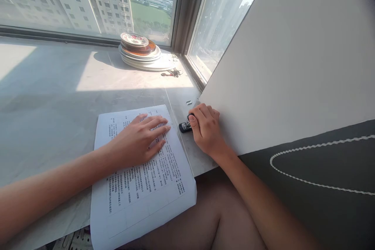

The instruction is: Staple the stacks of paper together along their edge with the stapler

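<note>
A sheaf of printed paper (140, 207) lies on the marble sill, its near end hanging over the front edge. My left hand (146, 134) rests flat on the upper part of the page, fingers spread. To the right of the paper, my right hand (206, 127) is wrapped round a small black stapler (184, 126). Only the stapler's left end shows; my fingers hide the rest. It is apart from the paper's right edge. Just beyond it lie two short strips of staples (189, 102).
A stack of plates (140, 60) stands at the back by the window corner, with a beaded keychain (172, 73) in front. A white wall (281, 54) closes off the right side. Below the sill's front edge (205, 172) are the person's legs.
</note>
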Demonstrator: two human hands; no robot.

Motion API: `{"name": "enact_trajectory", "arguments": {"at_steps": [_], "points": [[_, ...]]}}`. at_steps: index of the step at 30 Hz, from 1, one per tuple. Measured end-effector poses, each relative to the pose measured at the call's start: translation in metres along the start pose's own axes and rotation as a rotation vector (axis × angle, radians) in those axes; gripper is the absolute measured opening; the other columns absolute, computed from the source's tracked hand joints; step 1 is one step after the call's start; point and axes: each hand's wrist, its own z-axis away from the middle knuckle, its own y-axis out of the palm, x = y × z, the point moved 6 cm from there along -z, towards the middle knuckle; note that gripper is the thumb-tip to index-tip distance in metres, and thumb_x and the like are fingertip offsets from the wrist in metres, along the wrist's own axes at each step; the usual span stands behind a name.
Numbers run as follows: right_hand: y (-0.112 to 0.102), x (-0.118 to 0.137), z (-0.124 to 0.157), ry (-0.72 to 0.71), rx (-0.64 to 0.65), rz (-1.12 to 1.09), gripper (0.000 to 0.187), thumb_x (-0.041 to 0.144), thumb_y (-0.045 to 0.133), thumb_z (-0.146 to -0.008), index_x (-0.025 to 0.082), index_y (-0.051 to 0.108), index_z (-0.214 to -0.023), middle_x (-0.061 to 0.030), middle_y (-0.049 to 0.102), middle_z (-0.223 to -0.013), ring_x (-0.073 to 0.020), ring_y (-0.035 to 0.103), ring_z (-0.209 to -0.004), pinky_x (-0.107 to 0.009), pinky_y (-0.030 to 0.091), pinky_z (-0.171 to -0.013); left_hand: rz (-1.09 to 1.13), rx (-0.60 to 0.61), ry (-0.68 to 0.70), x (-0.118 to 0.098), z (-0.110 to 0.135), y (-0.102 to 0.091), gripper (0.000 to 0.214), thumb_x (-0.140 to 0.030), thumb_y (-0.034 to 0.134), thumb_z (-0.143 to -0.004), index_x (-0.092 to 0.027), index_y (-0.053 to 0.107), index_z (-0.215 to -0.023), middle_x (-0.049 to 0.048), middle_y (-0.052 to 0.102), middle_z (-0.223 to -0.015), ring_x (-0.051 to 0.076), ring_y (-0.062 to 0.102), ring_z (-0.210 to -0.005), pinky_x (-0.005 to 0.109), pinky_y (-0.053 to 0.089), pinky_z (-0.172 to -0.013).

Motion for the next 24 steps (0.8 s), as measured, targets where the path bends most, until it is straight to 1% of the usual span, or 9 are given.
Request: {"name": "enact_trajectory", "arguments": {"at_steps": [3, 5, 7, 9, 12, 15, 18, 22, 24], "points": [[0.000, 0.001, 0.000, 0.000, -0.002, -0.008, 0.029, 0.032, 0.032, -0.113, 0.023, 0.057, -0.100, -0.0066, 0.065, -0.105, -0.0236, 0.057, -0.096, -0.044, 0.037, -0.096, 0.002, 0.009, -0.008, 0.000, 0.000, 0.000, 0.039, -0.036, 0.049, -0.108, -0.024, 0.068, -0.140, 0.0130, 0.063, -0.152, 0.038, 0.060, -0.139, 0.066, 0.045, -0.118], [0.000, 0.001, 0.000, 0.002, 0.000, -0.008, 0.029, 0.031, 0.033, -0.113, 0.023, 0.057, -0.100, -0.0065, 0.065, -0.105, -0.0236, 0.057, -0.096, -0.044, 0.037, -0.096, -0.030, -0.015, -0.055, 0.003, 0.001, -0.001, 0.041, -0.043, 0.054, -0.106, -0.023, 0.068, -0.139, 0.0153, 0.056, -0.159, 0.041, 0.053, -0.146, 0.067, 0.043, -0.119], [0.000, 0.000, 0.000, 0.006, 0.008, -0.001, 0.029, 0.032, 0.032, -0.113, 0.024, 0.057, -0.101, -0.0067, 0.065, -0.105, -0.0238, 0.057, -0.096, -0.044, 0.038, -0.096, -0.084, -0.084, -0.166, 0.012, 0.003, -0.005, 0.051, -0.053, 0.059, -0.103, -0.021, 0.065, -0.142, 0.0193, 0.046, -0.166, 0.047, 0.041, -0.154, 0.071, 0.038, -0.121], [0.001, 0.000, 0.000, 0.011, 0.015, 0.008, 0.030, 0.032, 0.032, -0.114, 0.024, 0.057, -0.100, -0.0069, 0.065, -0.105, -0.0239, 0.057, -0.095, -0.044, 0.038, -0.096, -0.123, -0.143, -0.297, 0.022, 0.006, -0.007, 0.063, -0.061, 0.060, -0.100, -0.020, 0.060, -0.148, 0.0218, 0.041, -0.169, 0.051, 0.032, -0.158, 0.077, 0.030, -0.123], [0.001, 0.001, 0.001, 0.009, 0.012, 0.005, 0.031, 0.032, 0.031, -0.114, 0.023, 0.057, -0.100, -0.0070, 0.064, -0.105, -0.0237, 0.057, -0.095, -0.044, 0.038, -0.095, -0.125, -0.137, -0.396, 0.032, 0.009, -0.005, 0.068, -0.063, 0.058, -0.100, -0.022, 0.055, -0.153, 0.0209, 0.048, -0.164, 0.051, 0.038, -0.154, 0.077, 0.031, -0.122], [0.000, 0.005, 0.003, -0.009, 0.019, -0.001, 0.031, 0.032, 0.031, -0.114, 0.023, 0.057, -0.100, -0.0069, 0.064, -0.105, -0.0234, 0.056, -0.095, -0.044, 0.037, -0.095, -0.100, -0.106, -0.408, 0.033, 0.007, -0.005, 0.066, -0.061, 0.058, -0.099, -0.021, 0.057, -0.152, 0.0196, 0.058, -0.152, 0.046, 0.052, -0.142, 0.068, 0.042, -0.117], [0.001, 0.010, 0.005, -0.048, 0.043, 0.011, 0.029, 0.032, 0.032, -0.114, 0.023, 0.057, -0.101, -0.0067, 0.064, -0.105, -0.0235, 0.056, -0.096, -0.044, 0.036, -0.095, -0.096, -0.091, -0.403, 0.032, 0.005, -0.006, 0.064, -0.061, 0.056, -0.099, -0.021, 0.060, -0.150, 0.0191, 0.060, -0.148, 0.043, 0.056, -0.136, 0.063, 0.046, -0.115], [0.003, 0.013, 0.005, -0.058, 0.053, 0.022, 0.029, 0.031, 0.033, -0.113, 0.023, 0.057, -0.100, -0.0066, 0.065, -0.105, -0.0237, 0.056, -0.096, -0.044, 0.035, -0.095, -0.135, -0.055, -0.397, 0.032, 0.005, -0.001, 0.066, -0.063, 0.050, -0.103, -0.024, 0.055, -0.156, 0.0171, 0.046, -0.166, 0.044, 0.042, -0.153, 0.069, 0.034, -0.124], [0.004, 0.013, 0.005, -0.051, 0.052, 0.024, 0.029, 0.032, 0.032, -0.113, 0.023, 0.057, -0.099, -0.0067, 0.065, -0.105, -0.0239, 0.056, -0.095, -0.045, 0.036, -0.095, -0.136, -0.023, -0.405, 0.033, 0.006, 0.003, 0.068, -0.065, 0.048, -0.104, -0.025, 0.052, -0.158, 0.0164, 0.042, -0.171, 0.044, 0.037, -0.158, 0.071, 0.029, -0.127]]}}
